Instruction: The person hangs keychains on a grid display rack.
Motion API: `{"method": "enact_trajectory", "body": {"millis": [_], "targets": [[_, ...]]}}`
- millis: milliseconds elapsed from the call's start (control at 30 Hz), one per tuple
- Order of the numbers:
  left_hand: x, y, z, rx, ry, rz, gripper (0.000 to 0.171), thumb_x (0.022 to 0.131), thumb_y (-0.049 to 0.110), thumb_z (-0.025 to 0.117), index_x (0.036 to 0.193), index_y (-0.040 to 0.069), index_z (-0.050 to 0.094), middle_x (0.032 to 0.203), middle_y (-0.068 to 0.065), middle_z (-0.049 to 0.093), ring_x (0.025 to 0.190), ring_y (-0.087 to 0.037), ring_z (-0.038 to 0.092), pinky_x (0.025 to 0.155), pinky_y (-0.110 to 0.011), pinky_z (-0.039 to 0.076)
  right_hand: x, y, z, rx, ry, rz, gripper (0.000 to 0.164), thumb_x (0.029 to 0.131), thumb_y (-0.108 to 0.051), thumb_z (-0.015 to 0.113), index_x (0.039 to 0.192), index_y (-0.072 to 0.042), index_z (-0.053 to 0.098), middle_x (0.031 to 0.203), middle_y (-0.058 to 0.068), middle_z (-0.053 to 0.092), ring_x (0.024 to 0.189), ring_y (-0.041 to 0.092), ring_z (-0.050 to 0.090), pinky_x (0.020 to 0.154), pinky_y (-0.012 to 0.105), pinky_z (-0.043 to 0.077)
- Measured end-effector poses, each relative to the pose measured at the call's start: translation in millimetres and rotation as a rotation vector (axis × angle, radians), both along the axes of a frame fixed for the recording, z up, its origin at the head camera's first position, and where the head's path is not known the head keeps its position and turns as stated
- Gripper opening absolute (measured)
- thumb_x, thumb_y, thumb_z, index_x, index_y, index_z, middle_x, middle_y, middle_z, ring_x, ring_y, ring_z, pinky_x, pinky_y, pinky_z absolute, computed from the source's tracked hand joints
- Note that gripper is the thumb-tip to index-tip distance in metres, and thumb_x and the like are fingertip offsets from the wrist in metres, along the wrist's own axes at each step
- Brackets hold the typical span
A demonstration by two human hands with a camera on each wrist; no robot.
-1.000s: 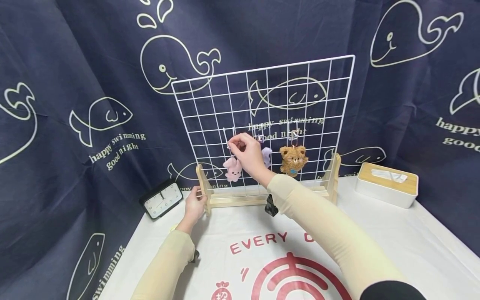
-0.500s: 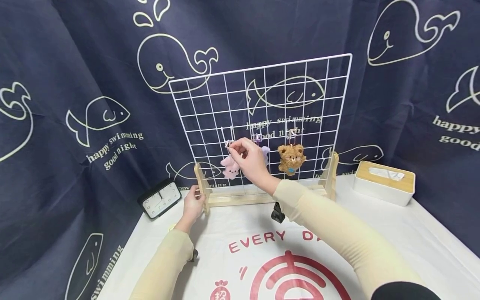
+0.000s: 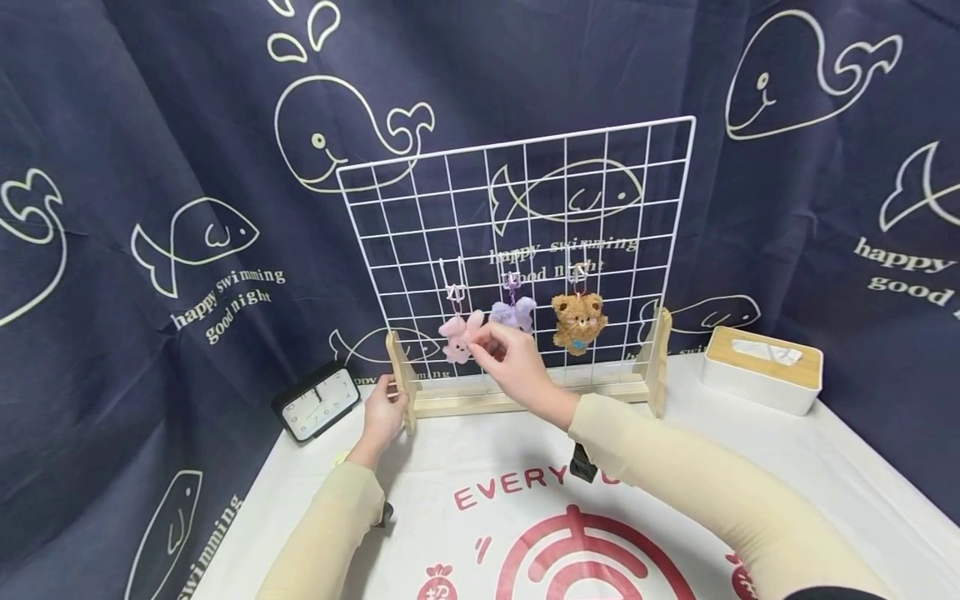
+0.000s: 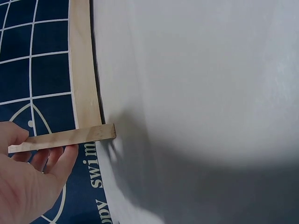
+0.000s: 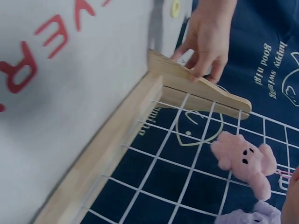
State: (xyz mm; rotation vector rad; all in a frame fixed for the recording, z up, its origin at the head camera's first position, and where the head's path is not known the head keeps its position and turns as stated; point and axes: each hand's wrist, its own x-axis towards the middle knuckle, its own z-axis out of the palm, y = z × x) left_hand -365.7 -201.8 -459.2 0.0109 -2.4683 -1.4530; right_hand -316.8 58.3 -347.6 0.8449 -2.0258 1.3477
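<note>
My left hand (image 3: pixel 384 414) grips the wooden side support (image 4: pixel 65 138) of the rack, thumb on one face and fingers on the other. A pink plush bunny keychain (image 5: pixel 243 156) hangs by a pink ring from a hook on the white wire grid (image 3: pixel 525 143). Close in front of the bunny, my right hand (image 3: pixel 516 367) has its fingers loosely bent with nothing seen in them; only its edge shows in the right wrist view. To the right hang a purple plush keychain (image 3: pixel 512 313), partly behind my right hand, and a brown bear keychain (image 3: pixel 579 323).
A black-framed clock (image 3: pixel 318 404) leans at the left, close to my left hand. At the right back stands a white tissue box (image 3: pixel 761 375) with a wooden lid. A dark blue curtain (image 3: pixel 225 83) hangs behind the rack on the white-clothed table (image 3: pixel 420 492).
My right hand has dropped from the pink bunny's hook and drawn back to the lower right. The pink ring and purple plush show more fully. The left hand has kept its grip.
</note>
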Motion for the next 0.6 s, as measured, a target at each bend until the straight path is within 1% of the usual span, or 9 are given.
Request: {"method": "enact_trajectory", "body": {"millis": [167, 233, 367, 433, 533, 600], "targets": [[-2.2, -2.4, -1.0, 0.001, 0.003, 0.002, 0.037, 0.098, 0.001, 0.055, 0.135, -0.002, 0.053, 0.129, -0.028, 0.059, 0.119, -0.046, 0.059, 0.102, -0.055, 0.054, 8.0, 9.6, -11.2, 0.037, -0.047, -0.032, 0.004, 0.096, -0.009, 0.070, 0.092, -0.009, 0.071, 0.079, -0.003, 0.069, 0.066, 0.010, 0.059, 0.059, 0.022, 0.053], [-4.0, -4.1, -1.5, -0.002, 0.014, 0.011, 0.037, 0.097, 0.000, 0.057, 0.134, -0.003, 0.054, 0.128, -0.028, 0.060, 0.117, -0.046, 0.061, 0.101, -0.054, 0.055, 10.3, 13.7, -15.6, 0.042, -0.057, -0.039, 0.005, 0.096, -0.010, 0.070, 0.092, -0.009, 0.071, 0.079, -0.004, 0.070, 0.066, 0.009, 0.058, 0.058, 0.023, 0.053], [-4.7, -7.3, -3.0, -0.011, 0.023, 0.032, 0.037, 0.097, 0.003, 0.060, 0.134, -0.005, 0.057, 0.125, -0.028, 0.063, 0.115, -0.045, 0.063, 0.099, -0.050, 0.057, 13.9, 23.0, -27.3, 0.039, -0.065, -0.042, 0.005, 0.094, -0.006, 0.071, 0.091, -0.009, 0.072, 0.080, -0.003, 0.071, 0.069, 0.010, 0.061, 0.058, 0.025, 0.054], [-2.2, -8.0, -3.0, -0.019, 0.017, 0.045, 0.038, 0.099, 0.006, 0.061, 0.134, -0.006, 0.057, 0.125, -0.028, 0.063, 0.114, -0.044, 0.064, 0.096, -0.048, 0.059, 15.8, 28.8, -34.6, 0.043, -0.078, -0.040, 0.005, 0.094, -0.004, 0.071, 0.091, -0.009, 0.072, 0.081, -0.003, 0.071, 0.071, 0.010, 0.061, 0.058, 0.028, 0.056], [4.5, -7.2, -2.7, -0.020, -0.009, 0.059, 0.039, 0.100, 0.009, 0.063, 0.135, -0.007, 0.056, 0.126, -0.028, 0.063, 0.114, -0.044, 0.063, 0.092, -0.045, 0.061, 19.5, 38.9, -46.5, 0.069, -0.110, -0.055, 0.008, 0.093, -0.003, 0.072, 0.090, -0.011, 0.072, 0.080, -0.006, 0.068, 0.072, 0.010, 0.060, 0.058, 0.029, 0.055], [8.7, -5.7, -2.8, -0.023, 0.000, 0.076, 0.038, 0.099, 0.008, 0.064, 0.133, -0.007, 0.057, 0.123, -0.028, 0.063, 0.112, -0.044, 0.064, 0.088, -0.043, 0.063, 21.8, 45.6, -53.6, 0.083, -0.127, -0.063, 0.009, 0.093, -0.003, 0.072, 0.090, -0.012, 0.071, 0.081, -0.008, 0.067, 0.074, 0.010, 0.059, 0.058, 0.028, 0.054]]}}
